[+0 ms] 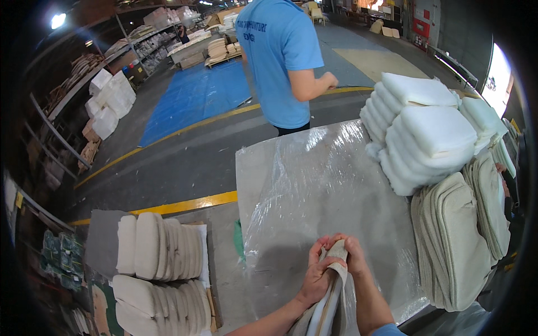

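Observation:
Close to my body, above the near part of the plastic-covered table (314, 185), I hold a beige fabric cushion cover (348, 297) with something white inside its open slit. My left hand (320, 274) is closed around the cover's far end, with its fingers curled over the cloth. Gripping the same end from the other side is my right hand (354, 255), its fingers bent in at the tip. The lower part of the cover runs out of view between my forearms.
White padding blocks (428, 131) are piled at the table's far right. Flat beige covers (451, 246) lie stacked on the right. Filled beige cushions (159, 246) stand in rows at lower left. A person in a blue shirt (280, 61) stands beyond the table.

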A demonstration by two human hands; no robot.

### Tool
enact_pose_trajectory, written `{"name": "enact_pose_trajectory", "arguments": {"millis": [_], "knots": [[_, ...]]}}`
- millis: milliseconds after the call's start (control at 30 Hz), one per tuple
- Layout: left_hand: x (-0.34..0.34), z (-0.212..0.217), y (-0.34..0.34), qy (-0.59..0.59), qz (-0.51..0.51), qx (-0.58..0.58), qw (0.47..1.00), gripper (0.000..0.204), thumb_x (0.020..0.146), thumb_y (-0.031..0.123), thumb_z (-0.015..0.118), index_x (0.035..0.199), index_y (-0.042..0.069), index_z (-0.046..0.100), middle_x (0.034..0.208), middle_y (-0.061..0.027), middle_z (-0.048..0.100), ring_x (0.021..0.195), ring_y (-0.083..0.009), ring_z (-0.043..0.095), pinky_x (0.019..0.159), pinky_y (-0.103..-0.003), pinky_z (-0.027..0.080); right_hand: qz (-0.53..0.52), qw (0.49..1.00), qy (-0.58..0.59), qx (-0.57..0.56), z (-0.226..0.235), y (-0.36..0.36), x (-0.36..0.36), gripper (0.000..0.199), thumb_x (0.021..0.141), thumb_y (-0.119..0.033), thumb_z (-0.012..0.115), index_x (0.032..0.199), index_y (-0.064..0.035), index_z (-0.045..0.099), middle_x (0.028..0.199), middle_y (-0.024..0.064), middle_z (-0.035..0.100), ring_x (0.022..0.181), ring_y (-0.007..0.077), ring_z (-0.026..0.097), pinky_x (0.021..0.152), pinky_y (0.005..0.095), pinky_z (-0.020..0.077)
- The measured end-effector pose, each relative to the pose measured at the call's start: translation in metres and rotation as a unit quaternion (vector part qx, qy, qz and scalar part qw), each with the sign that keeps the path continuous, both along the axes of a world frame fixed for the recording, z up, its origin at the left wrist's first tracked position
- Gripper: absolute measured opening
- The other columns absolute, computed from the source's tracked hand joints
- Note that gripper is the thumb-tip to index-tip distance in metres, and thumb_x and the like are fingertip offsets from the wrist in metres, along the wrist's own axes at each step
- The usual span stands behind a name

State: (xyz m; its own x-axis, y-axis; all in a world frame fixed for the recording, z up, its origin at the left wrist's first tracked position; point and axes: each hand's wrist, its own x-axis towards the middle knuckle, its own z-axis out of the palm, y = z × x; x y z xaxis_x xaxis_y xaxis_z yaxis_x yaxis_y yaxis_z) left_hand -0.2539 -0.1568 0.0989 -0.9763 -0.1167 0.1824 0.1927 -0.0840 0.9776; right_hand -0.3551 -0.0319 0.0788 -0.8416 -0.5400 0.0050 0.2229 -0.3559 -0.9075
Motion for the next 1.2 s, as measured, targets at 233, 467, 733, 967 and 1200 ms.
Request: {"name": "enact_pose_trajectory", "arguments": {"millis": [233, 467, 733, 967, 1200], "knots": [[0.006, -0.004, -0.007, 0.028, 0.017, 0.002, 0.999, 0.019, 0.095, 0.006, 0.067, 0.103, 0.019, 0.077, 0.163, -0.0095, 0.018, 0.152, -0.0292, 0.022, 0.123, -0.043, 0.023, 0.007, 0.977, 0.006, 0.213, 0.039, 0.000, 0.012, 0.032, 0.101, -0.031, 0.057, 0.100, -0.0030, 0.071, 0.093, 0.0032, 0.068, 0.083, 0.0101, 0.056, 0.074, 0.0280, 0.0455], [-0.004, -0.006, 0.000, 0.039, 0.008, 0.022, 0.999, 0.021, 0.099, 0.006, 0.061, 0.105, 0.018, 0.077, 0.165, -0.0114, 0.018, 0.154, -0.0318, 0.019, 0.124, -0.045, 0.021, -0.085, 0.963, 0.102, 0.234, 0.051, -0.002, 0.022, 0.028, 0.104, -0.021, 0.052, 0.107, -0.0002, 0.071, 0.099, 0.0031, 0.069, 0.089, 0.0110, 0.057, 0.080, 0.0279, 0.0466], [-0.013, 0.004, -0.019, -0.030, -0.076, 0.042, 0.996, 0.030, 0.097, -0.001, 0.057, 0.119, 0.012, 0.072, 0.160, -0.0116, 0.040, 0.148, -0.0254, 0.038, 0.121, -0.038, 0.031, -0.226, 0.927, 0.158, 0.253, 0.072, 0.008, 0.109, 0.090, 0.076, -0.035, 0.087, 0.147, 0.0042, 0.048, 0.148, 0.0209, 0.048, 0.138, 0.0360, 0.049, 0.112, 0.0424, 0.0428], [-0.027, 0.033, -0.035, -0.064, -0.136, 0.044, 0.988, 0.053, 0.089, -0.011, 0.049, 0.139, 0.004, 0.060, 0.156, -0.0116, 0.045, 0.146, -0.0243, 0.041, 0.120, -0.036, 0.032, -0.283, 0.870, 0.226, 0.334, 0.087, 0.009, 0.103, 0.044, 0.086, -0.013, 0.076, 0.126, 0.0007, 0.067, 0.128, 0.0186, 0.064, 0.116, 0.0335, 0.065, 0.099, 0.0403, 0.0528], [-0.027, 0.021, -0.019, -0.022, -0.092, 0.012, 0.995, 0.042, 0.092, -0.008, 0.051, 0.129, 0.004, 0.068, 0.152, -0.0126, 0.049, 0.144, -0.0253, 0.043, 0.118, -0.039, 0.035, -0.312, 0.845, 0.248, 0.355, 0.105, 0.013, 0.098, 0.026, 0.086, -0.008, 0.076, 0.111, -0.0020, 0.073, 0.119, 0.0136, 0.067, 0.104, 0.0305, 0.068, 0.088, 0.0396, 0.0563]]}}
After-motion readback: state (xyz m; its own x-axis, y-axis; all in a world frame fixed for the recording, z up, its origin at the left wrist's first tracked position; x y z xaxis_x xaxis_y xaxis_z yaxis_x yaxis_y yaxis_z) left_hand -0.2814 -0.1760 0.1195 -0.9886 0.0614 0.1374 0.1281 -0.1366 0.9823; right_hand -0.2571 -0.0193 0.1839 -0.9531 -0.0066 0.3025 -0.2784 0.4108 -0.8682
